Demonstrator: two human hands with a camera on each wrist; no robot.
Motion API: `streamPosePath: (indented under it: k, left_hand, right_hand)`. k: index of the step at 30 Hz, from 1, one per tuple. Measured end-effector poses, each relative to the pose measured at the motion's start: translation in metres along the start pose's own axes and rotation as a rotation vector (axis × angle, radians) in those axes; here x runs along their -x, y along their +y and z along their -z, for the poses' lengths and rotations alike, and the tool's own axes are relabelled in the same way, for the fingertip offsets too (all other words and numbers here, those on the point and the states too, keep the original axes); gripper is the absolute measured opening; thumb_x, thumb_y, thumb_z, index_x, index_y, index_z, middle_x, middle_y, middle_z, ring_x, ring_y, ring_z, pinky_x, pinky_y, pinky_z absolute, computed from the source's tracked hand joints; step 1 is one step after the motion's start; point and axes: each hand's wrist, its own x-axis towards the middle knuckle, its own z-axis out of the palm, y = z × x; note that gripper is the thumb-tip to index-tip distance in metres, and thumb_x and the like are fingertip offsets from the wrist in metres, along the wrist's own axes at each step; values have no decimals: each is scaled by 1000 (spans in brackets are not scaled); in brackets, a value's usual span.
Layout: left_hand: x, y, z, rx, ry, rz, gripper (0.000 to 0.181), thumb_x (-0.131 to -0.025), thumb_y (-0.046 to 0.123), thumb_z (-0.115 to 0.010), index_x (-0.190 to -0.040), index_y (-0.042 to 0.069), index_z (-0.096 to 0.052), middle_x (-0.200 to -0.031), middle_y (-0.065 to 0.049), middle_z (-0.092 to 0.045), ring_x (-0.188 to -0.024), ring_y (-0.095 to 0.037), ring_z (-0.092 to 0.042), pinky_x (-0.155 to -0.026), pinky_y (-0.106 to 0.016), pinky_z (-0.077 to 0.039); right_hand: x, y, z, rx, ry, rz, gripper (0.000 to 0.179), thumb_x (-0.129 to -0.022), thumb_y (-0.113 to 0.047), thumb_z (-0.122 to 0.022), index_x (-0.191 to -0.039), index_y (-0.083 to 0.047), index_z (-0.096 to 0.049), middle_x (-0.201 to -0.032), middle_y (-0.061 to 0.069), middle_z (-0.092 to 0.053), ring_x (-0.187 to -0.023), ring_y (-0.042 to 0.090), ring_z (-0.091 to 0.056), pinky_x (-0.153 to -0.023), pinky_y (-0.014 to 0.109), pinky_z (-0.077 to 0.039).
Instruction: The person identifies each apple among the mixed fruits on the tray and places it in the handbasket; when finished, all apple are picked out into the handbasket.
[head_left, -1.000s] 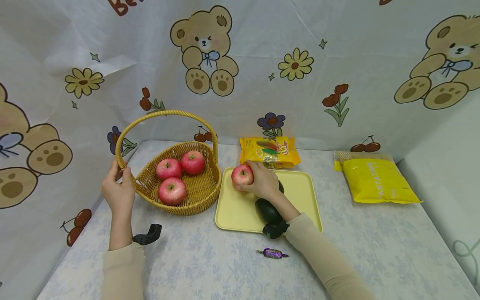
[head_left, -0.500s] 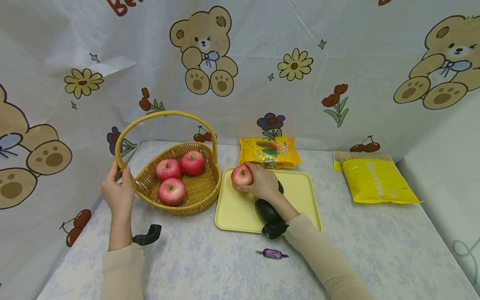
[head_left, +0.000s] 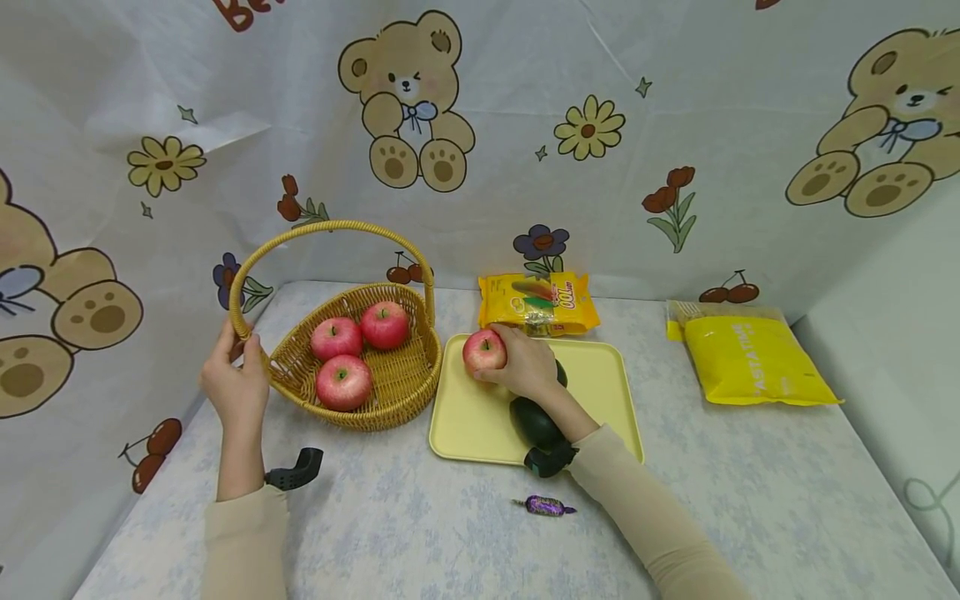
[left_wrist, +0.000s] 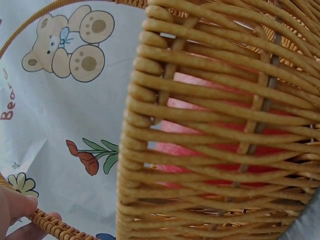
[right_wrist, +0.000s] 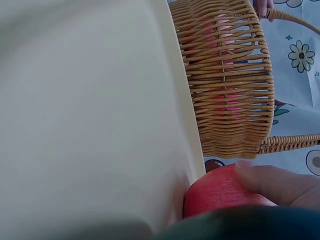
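Note:
My left hand [head_left: 238, 379] grips the lower left end of the arched handle on a wicker basket [head_left: 408, 408]; the left wrist view shows its fingers around the handle [left_wrist: 55, 225]. Three red apples [head_left: 343, 383] lie inside the basket. Over the pale yellow tray [head_left: 472, 433], my right hand [head_left: 528, 367] holds another red apple [head_left: 484, 350] at the tray's far left corner. In the right wrist view the thumb presses on that apple [right_wrist: 220, 190]. A dark green, smooth, rounded thing [head_left: 536, 423] lies on the tray, partly hidden under my right forearm.
Behind the tray lies a yellow snack packet [head_left: 540, 304]. A yellow pasta bag [head_left: 757, 358] is on the right side of the table [head_left: 375, 525]. In front of the tray sits a purple wrapped candy [head_left: 546, 506]. A cartoon-printed sheet [head_left: 495, 75] hangs behind the table.

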Motion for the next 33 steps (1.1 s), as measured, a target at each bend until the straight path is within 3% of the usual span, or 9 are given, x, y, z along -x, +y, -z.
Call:
streamPosePath:
  k: [6, 17, 26, 33]
  left_hand:
    - [1, 2, 0, -1, 4, -3, 33, -101, 22, -53, -132, 18, -62, -124, -7, -69, -109, -20, -63, -78, -14, -49]
    - [1, 0, 1, 0, 6, -33, 35, -100, 21, -53, -135, 18, -60, -125, -6, -68, -112, -23, -64, -76, -11, -47]
    - [2, 0, 2, 0, 4, -30, 35, -100, 22, -53, -134, 19, -61, -123, -7, -69, -110, -23, -63, -72, -10, -44]
    - [1, 0, 1, -5, 2, -20, 36, -101, 22, -53, -136, 19, -60, -125, -6, -68, -111, -22, -63, -78, -15, -50]
  right_hand:
    - [3, -2, 4, -34, 4, 3, 83, -73, -50, -81, -141, -15, -50, -134, 9, -60, -111, 32, -58, -96, 52, -44]
    - [10, -6, 22, -295, 69, 37, 86, -72, -32, -86, -143, -5, -46, -138, 18, -54, -123, 36, -52, -104, 50, -43]
    - [20, -20, 41, -408, 160, 73, 81, -72, -26, -86, -141, -5, -48, -132, 17, -53, -117, 33, -51, -99, 48, -48]
    - [26, -34, 55, -450, 167, 80, 80, -73, -28, -85, -142, -9, -48, -133, 15, -53, -117, 32, -50, -95, 48, -49]
